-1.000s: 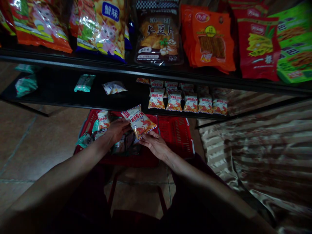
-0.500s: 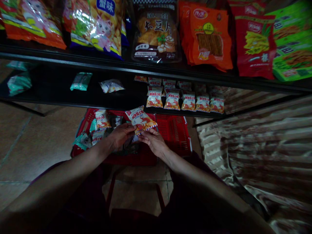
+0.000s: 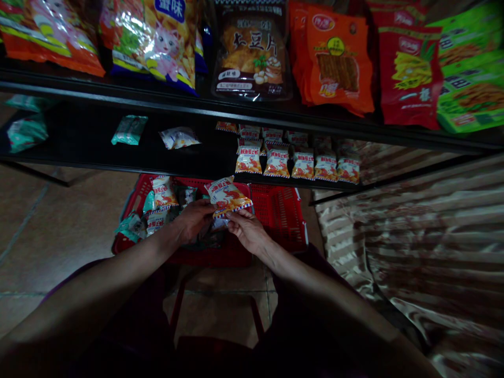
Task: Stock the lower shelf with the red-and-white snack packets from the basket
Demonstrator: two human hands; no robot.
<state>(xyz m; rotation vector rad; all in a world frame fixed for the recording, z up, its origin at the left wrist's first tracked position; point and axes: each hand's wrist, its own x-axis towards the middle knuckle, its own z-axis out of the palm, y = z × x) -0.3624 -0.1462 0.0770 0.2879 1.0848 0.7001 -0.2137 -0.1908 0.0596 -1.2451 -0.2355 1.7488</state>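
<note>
Both hands grip one small snack bag (image 3: pixel 228 195), white and orange with red lettering, above a red plastic basket (image 3: pixel 277 218). My left hand (image 3: pixel 196 218) is closed on its left edge, and my right hand (image 3: pixel 248 227) pinches its lower edge. Inside the basket, to the left, lie matching snack bags (image 3: pixel 164 192), a teal packet (image 3: pixel 132 227) and a dark packet (image 3: pixel 187 195). What lies beneath my hands is partly hidden. On the lower shelf beyond the basket, more matching bags (image 3: pixel 277 159) stand in rows at the right.
The black lower shelf (image 3: pixel 149 160) also carries a teal packet (image 3: pixel 129 129) and a white packet (image 3: pixel 179 137). Large snack bags fill the upper shelf (image 3: pixel 157 102), which overhangs it. Striped fabric (image 3: pixel 413 236) hangs at the right. A red stool (image 3: pixel 216 349) is between my legs.
The snack bag has tilted slightly and sits a touch lower, still in both hands. The whole view has shifted a little to the left.
</note>
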